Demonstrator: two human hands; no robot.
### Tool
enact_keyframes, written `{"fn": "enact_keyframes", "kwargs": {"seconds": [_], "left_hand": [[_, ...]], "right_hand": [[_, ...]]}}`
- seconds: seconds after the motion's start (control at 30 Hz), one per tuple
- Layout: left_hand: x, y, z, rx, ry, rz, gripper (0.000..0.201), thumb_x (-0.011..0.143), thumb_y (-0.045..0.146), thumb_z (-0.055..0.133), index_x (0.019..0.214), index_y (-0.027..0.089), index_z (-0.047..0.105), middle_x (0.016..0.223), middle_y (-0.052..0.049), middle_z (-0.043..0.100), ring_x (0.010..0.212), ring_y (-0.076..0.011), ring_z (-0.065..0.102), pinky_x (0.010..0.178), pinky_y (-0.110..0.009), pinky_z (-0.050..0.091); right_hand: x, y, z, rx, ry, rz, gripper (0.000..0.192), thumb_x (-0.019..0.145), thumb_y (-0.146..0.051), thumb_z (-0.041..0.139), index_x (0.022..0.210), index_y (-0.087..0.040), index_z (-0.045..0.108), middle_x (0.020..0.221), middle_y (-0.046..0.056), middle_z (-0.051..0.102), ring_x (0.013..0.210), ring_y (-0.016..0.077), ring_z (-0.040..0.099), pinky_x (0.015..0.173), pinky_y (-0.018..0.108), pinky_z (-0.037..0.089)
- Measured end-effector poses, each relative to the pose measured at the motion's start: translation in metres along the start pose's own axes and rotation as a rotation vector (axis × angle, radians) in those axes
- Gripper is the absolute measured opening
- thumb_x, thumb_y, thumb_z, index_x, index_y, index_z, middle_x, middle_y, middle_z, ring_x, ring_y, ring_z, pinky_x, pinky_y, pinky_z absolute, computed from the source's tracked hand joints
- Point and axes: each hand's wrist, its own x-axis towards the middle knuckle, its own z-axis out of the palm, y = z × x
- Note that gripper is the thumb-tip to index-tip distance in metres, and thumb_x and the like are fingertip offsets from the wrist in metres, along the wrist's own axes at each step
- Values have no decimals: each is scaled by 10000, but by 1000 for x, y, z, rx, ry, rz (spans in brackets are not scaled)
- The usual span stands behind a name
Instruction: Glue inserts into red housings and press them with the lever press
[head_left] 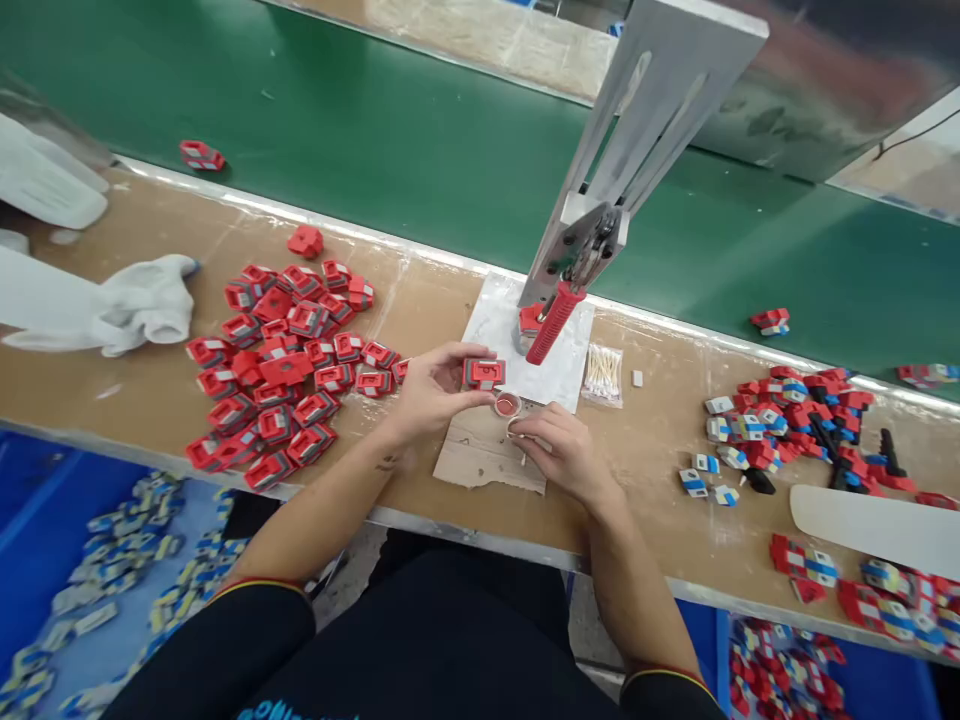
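Observation:
My left hand (431, 390) pinches a red and grey plastic part (484, 374) between thumb and fingers, its recessed face turned up. Just below that part sits a small round cup (508, 405) with reddish contents. My right hand (559, 447) is closed beside the cup, over a torn piece of cardboard (480, 455). A thin cotton swab (523, 459) appears pinched in it, one white tip showing under the fingers; most of it is hidden. Many similar red parts (277, 370) lie heaped left of my left hand.
A metal toggle press with a red handle (555, 322) stands on a white sheet (487, 320). Right of it lies a bag of cotton swabs (603, 375). Red, white and blue parts (780, 420) are piled at right. A co-worker's gloved hand (154, 300) rests at left. Behind runs a green belt (420, 130).

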Motion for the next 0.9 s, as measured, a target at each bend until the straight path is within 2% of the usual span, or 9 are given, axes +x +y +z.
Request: {"fn": "enact_keyframes", "kwargs": {"seconds": [0.1,0.17,0.3,0.4,0.47,0.6,0.9], "left_hand": [[-9,-3,-1,-17,-25,52,532,664,311,1020,1120,171,786,1139,-140,828,1012,-258,820,893,-346,682],[-14,-3,0,-14,-29,146,503,678,285,1013,1120,191,791,1123,-124,835,1046,-251,817,934,-341,674],[-20,-1,9,28,-44,280,483,717,278,993,1145,201,784,1083,-106,842,1015,-219,822,924,-302,668],[-24,1,17,48,-59,288,456,745,288,976,1142,190,775,1047,-107,843,957,-211,827,867,-287,673],[-26,3,20,61,-71,286,451,751,296,972,1140,189,771,1037,-110,843,946,-222,830,855,-303,681],[-28,3,21,64,-87,300,471,747,299,974,1154,204,757,1065,-113,842,992,-242,831,882,-333,690],[-30,5,20,86,-95,274,483,733,294,982,1148,206,752,1063,-112,842,995,-245,830,888,-341,689]], "right_hand": [[1,-5,-11,38,-33,-7,127,1007,-127,648,1008,-237,713,887,37,815,767,181,709,702,324,592],[2,-11,-24,114,21,47,119,999,-137,672,1005,-247,717,875,31,804,777,178,715,703,326,589],[7,-27,-35,381,321,146,93,987,-168,706,990,-260,713,847,20,780,806,185,733,728,346,605],[15,-37,-20,494,537,166,59,999,-218,705,1021,-273,706,845,12,785,811,191,760,735,361,633],[20,-41,-7,516,599,191,33,1014,-250,693,1033,-277,696,851,7,791,846,196,786,779,381,662],[23,-43,8,573,581,228,36,1036,-253,665,1056,-276,685,903,5,806,920,201,824,846,403,702],[23,-43,9,460,518,176,170,1017,-138,646,1095,-276,706,962,20,830,961,203,834,842,374,724]]}}
